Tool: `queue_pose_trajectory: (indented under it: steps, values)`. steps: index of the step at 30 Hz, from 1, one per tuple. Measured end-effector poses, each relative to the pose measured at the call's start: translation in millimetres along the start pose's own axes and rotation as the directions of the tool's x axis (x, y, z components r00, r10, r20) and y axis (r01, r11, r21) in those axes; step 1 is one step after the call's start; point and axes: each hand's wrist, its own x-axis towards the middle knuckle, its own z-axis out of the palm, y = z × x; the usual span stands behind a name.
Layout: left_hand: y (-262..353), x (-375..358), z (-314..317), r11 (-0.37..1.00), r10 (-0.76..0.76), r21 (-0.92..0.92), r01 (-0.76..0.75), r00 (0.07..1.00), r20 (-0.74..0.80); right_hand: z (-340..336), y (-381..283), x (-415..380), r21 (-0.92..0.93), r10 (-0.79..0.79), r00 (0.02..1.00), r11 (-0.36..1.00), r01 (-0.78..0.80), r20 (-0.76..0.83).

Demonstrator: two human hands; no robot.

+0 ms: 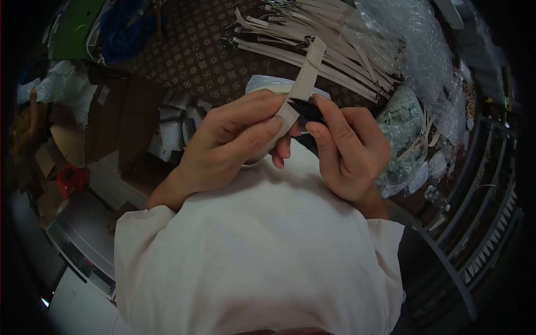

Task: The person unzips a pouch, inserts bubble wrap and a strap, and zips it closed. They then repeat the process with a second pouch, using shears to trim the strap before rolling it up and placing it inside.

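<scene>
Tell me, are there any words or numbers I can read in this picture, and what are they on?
None can be read.
The cream stitched strap pinched in the left hand is plain.
The small black tool in the right hand shows no mark.
The brown patterned cloth has only repeating flower-like shapes, no letters.
The clear bubble wrap shows no print.

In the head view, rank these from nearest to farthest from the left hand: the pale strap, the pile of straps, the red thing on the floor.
1. pale strap: held in the left hand.
2. pile of straps: beyond, up on the patterned cloth.
3. red thing: far left, low.
</scene>
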Motion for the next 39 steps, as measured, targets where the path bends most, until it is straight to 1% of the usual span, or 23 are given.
queue_pose_trajectory:
  steps: [5,7,9,11,13,20,22,24,28,32,34,36,39]
  values:
    - [-0.6,-0.7,-0.1,1.0,0.006,0.022,-0.005,1.0,-0.007,-0.8,-2.1,-0.5,-0.04,-0.004,1.0,0.999,0.005,0.015]
    - [-1.6,-0.9,-1.3,0.994,0.028,0.103,-0.028,1.0,-0.002,-1.5,-2.2,-0.4,-0.053,-0.003,1.0,0.999,0.004,0.023]
    - [-3.8,-1.2,-2.2,0.994,0.048,0.102,-0.048,0.999,0.005,-1.9,-2.2,-0.5,-0.043,0.003,0.999,0.999,-0.001,0.048]
    - [-4.4,-1.4,-2.2,0.993,0.066,0.101,-0.067,0.998,0.01,-1.1,-1.9,-1.3,-0.037,0.004,0.999,0.999,-0.003,0.041]
    - [-4.0,-1.8,-1.5,0.995,0.045,0.093,-0.044,0.999,-0.008,-0.8,-2.1,-1.7,-0.031,0.006,0.999,1.0,-0.005,0.035]
    - [-2.8,-1.3,0.8,0.996,0.032,0.087,-0.03,0.999,-0.015,1.3,-2.5,-2.8,-0.031,0.007,1.0,0.999,-0.006,0.013]
    - [-4.4,-1.5,0.9,0.998,0.034,0.049,-0.033,0.999,-0.022,1.8,-2.7,-3.4,-0.036,0.009,1.0,0.999,-0.009,0.004]
    - [-4.8,-1.0,0.4,0.999,0.028,0.047,-0.027,0.999,-0.019,1.6,-3.2,-3.4,-0.005,0.033,0.999,0.999,-0.033,0.012]
    - [-3.6,-0.2,1.7,1.0,0.02,0.019,-0.019,0.999,-0.031,4.1,-3.2,-4.1,0.003,0.03,1.0,1.0,-0.03,-0.001]
    - [-3.2,0.8,1.1,1.0,0.028,0.007,-0.028,0.999,-0.026,5.0,-5.3,-2.7,-0.039,0.012,1.0,0.999,-0.013,-0.028]
    - [-3.6,1.3,-0.7,1.0,0.009,-0.008,-0.009,1.0,-0.008,4.7,-4.7,-1.3,-0.062,0.009,0.999,0.998,-0.011,-0.032]
    - [-4.2,1.4,-2.1,1.0,0.001,-0.019,-0.001,1.0,-0.005,4.2,-1.6,0.2,-0.014,0.023,1.0,1.0,-0.023,0.002]
    - [-2.3,2.1,-1.9,0.999,-0.002,-0.033,0.002,1.0,-0.008,4.7,-2.3,0.3,0.032,0.053,0.999,0.998,-0.053,-0.001]
